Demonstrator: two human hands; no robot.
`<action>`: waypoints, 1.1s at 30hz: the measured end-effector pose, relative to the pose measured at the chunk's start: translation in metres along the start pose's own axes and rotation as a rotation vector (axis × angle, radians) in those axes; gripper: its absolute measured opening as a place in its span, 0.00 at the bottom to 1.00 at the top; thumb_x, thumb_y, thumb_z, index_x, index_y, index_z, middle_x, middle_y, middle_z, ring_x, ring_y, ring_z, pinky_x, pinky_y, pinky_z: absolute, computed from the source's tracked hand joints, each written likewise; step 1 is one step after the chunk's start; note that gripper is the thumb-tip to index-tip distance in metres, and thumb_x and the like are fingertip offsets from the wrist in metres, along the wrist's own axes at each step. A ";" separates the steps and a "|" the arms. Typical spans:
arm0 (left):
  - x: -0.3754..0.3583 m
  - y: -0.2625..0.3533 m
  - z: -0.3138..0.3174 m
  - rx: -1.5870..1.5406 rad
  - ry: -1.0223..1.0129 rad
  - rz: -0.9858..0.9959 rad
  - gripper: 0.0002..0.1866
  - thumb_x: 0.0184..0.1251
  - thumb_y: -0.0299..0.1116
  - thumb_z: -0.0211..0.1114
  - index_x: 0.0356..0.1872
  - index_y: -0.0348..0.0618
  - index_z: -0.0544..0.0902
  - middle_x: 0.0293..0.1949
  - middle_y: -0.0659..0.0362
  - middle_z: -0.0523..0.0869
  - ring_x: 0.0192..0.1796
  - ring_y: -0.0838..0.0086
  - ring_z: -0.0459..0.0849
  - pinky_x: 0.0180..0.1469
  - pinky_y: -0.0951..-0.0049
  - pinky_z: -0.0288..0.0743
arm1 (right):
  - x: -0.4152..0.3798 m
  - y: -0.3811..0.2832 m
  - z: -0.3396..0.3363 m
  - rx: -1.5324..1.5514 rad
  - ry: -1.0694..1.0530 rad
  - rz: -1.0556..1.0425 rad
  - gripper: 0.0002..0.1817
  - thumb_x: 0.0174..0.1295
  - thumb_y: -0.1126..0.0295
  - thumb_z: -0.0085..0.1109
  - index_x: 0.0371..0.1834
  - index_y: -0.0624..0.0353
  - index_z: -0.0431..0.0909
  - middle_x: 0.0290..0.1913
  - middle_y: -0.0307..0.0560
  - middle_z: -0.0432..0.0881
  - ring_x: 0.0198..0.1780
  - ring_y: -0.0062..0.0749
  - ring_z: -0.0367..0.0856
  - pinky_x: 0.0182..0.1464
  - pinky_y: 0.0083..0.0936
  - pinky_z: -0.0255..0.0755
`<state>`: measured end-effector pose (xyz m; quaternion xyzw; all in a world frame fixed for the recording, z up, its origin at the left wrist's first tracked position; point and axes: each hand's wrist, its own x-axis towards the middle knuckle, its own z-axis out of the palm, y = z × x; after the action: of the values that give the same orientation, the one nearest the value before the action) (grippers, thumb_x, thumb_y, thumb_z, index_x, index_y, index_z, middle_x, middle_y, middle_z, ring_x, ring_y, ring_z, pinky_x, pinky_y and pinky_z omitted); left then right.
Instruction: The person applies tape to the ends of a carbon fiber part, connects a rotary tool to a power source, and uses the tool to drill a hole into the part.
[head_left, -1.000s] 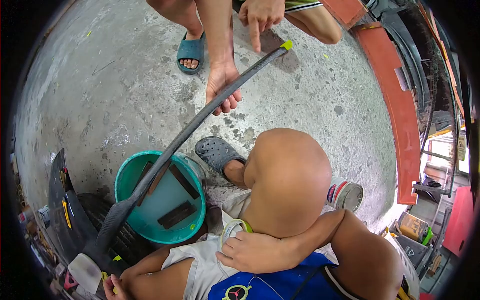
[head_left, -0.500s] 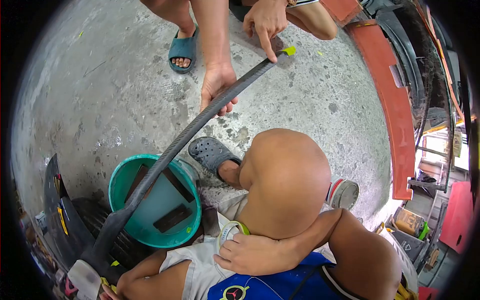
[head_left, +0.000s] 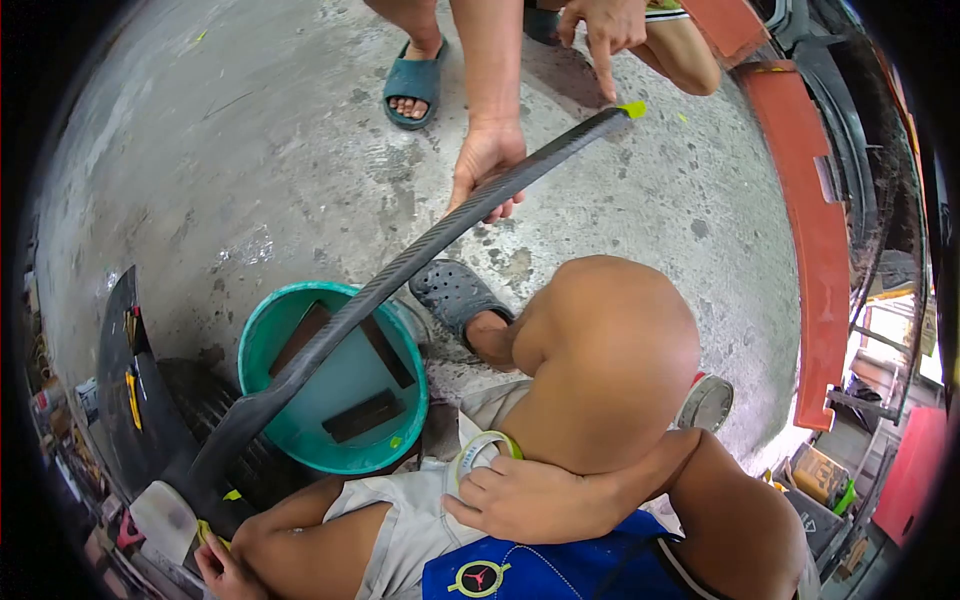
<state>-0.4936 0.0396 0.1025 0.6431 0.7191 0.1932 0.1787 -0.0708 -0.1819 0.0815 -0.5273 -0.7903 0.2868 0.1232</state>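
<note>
- Nearest the camera, the right hand (head_left: 530, 497) rests against the bent knee, fingers curled round a roll of masking tape (head_left: 478, 455) with a pale green edge, on grey shorts.
- At the lower left, the left hand (head_left: 222, 570) shows only partly at the frame edge; it seems closed on the wide, flat end of the long trim strip (head_left: 400, 275), though the grip itself cannot be told for sure.
- That strip is black, with a woven carbon-fibre look, slim and gently curved, rising over a round teal plastic bucket (head_left: 262, 340) that holds cloudy water and dark flat rectangular pieces.
- A grey perforated clog (head_left: 452, 292) sits on the mottled concrete floor just beyond the bucket.
- Farther off, another person's hand (head_left: 485, 160) cups the strip from beneath, while their other hand (head_left: 600, 25) points a finger down near the strip's tip, marked with yellow-green tape (head_left: 632, 108).
- Compared with a second ago, the strip's tip and the helper's hands sit further right in view, and the pointing finger has lifted off.
</note>
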 end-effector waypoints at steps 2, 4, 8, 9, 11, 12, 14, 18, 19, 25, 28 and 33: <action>-0.002 0.005 0.000 -0.016 -0.002 -0.028 0.16 0.79 0.40 0.62 0.38 0.35 0.81 0.31 0.63 0.78 0.35 0.79 0.73 0.39 0.77 0.69 | -0.001 0.000 0.002 -0.006 0.004 -0.015 0.17 0.62 0.66 0.55 0.51 0.63 0.79 0.39 0.40 0.78 0.44 0.30 0.77 0.42 0.26 0.68; -0.004 0.005 -0.002 -0.118 -0.033 -0.120 0.12 0.78 0.36 0.63 0.45 0.34 0.82 0.36 0.61 0.81 0.38 0.78 0.76 0.42 0.77 0.72 | -0.002 0.000 0.003 -0.013 0.006 -0.017 0.17 0.61 0.66 0.56 0.50 0.63 0.79 0.39 0.40 0.78 0.44 0.30 0.77 0.42 0.26 0.68; -0.010 0.008 -0.008 -0.036 0.033 -0.078 0.12 0.78 0.35 0.63 0.46 0.34 0.82 0.36 0.61 0.81 0.39 0.78 0.77 0.43 0.77 0.72 | -0.002 -0.002 0.009 -0.012 0.019 -0.009 0.16 0.61 0.67 0.56 0.49 0.63 0.79 0.38 0.39 0.77 0.44 0.30 0.77 0.41 0.26 0.68; -0.014 0.012 -0.008 -0.006 0.053 -0.061 0.12 0.78 0.35 0.63 0.46 0.34 0.82 0.37 0.61 0.81 0.39 0.78 0.77 0.43 0.77 0.72 | -0.001 -0.002 0.009 -0.010 0.019 -0.013 0.16 0.61 0.67 0.56 0.49 0.63 0.80 0.38 0.39 0.77 0.44 0.30 0.77 0.41 0.26 0.68; -0.020 0.014 -0.016 0.054 0.092 -0.044 0.12 0.78 0.35 0.63 0.46 0.34 0.82 0.37 0.61 0.81 0.40 0.78 0.77 0.43 0.77 0.72 | -0.001 -0.002 0.007 -0.007 0.013 -0.020 0.16 0.61 0.67 0.56 0.49 0.63 0.79 0.38 0.39 0.77 0.44 0.30 0.77 0.41 0.25 0.68; -0.023 0.017 -0.014 0.050 0.111 -0.041 0.12 0.78 0.35 0.63 0.46 0.34 0.82 0.37 0.61 0.81 0.40 0.78 0.77 0.43 0.77 0.72 | -0.001 -0.003 0.007 -0.004 0.007 -0.028 0.15 0.61 0.67 0.56 0.49 0.63 0.79 0.38 0.40 0.78 0.43 0.30 0.78 0.41 0.25 0.69; -0.026 0.018 -0.015 0.069 0.129 -0.035 0.11 0.78 0.34 0.63 0.47 0.34 0.82 0.37 0.61 0.81 0.40 0.78 0.77 0.44 0.77 0.72 | 0.001 -0.004 0.008 0.005 0.019 -0.048 0.15 0.61 0.67 0.55 0.49 0.63 0.79 0.38 0.40 0.78 0.44 0.31 0.79 0.41 0.26 0.69; -0.032 0.017 -0.014 0.081 0.157 -0.028 0.11 0.77 0.34 0.63 0.48 0.34 0.82 0.38 0.61 0.81 0.41 0.78 0.77 0.44 0.77 0.73 | 0.007 -0.003 0.008 0.002 0.029 -0.165 0.23 0.63 0.66 0.53 0.61 0.64 0.76 0.39 0.40 0.78 0.43 0.30 0.78 0.42 0.25 0.70; -0.034 0.017 -0.014 0.078 0.161 -0.028 0.11 0.77 0.34 0.63 0.48 0.34 0.82 0.38 0.61 0.82 0.41 0.78 0.77 0.44 0.77 0.73 | 0.010 -0.004 0.006 -0.003 0.025 -0.166 0.23 0.63 0.66 0.53 0.61 0.64 0.76 0.39 0.40 0.78 0.43 0.30 0.78 0.42 0.25 0.70; -0.038 0.013 -0.007 0.060 0.182 -0.030 0.11 0.77 0.33 0.63 0.49 0.34 0.82 0.39 0.60 0.82 0.42 0.78 0.78 0.45 0.77 0.73 | 0.027 -0.004 -0.010 0.101 0.288 -0.321 0.23 0.63 0.66 0.53 0.60 0.63 0.76 0.40 0.40 0.78 0.43 0.29 0.78 0.43 0.24 0.70; -0.043 0.012 -0.007 0.067 0.192 -0.033 0.11 0.77 0.32 0.63 0.50 0.34 0.82 0.40 0.60 0.82 0.43 0.78 0.78 0.46 0.77 0.73 | 0.029 -0.015 -0.004 0.072 0.330 -0.316 0.20 0.62 0.65 0.54 0.55 0.63 0.79 0.40 0.43 0.81 0.45 0.34 0.79 0.46 0.28 0.70; -0.044 0.015 -0.008 0.097 0.200 -0.028 0.11 0.77 0.31 0.64 0.51 0.34 0.82 0.41 0.60 0.83 0.43 0.77 0.78 0.46 0.77 0.73 | 0.026 -0.011 -0.005 -0.010 0.237 -0.302 0.21 0.62 0.65 0.54 0.57 0.62 0.78 0.40 0.40 0.79 0.43 0.30 0.78 0.44 0.25 0.68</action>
<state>-0.4803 -0.0031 0.1171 0.6182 0.7509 0.2189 0.0776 -0.0876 -0.1596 0.0897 -0.4332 -0.8420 0.1970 0.2542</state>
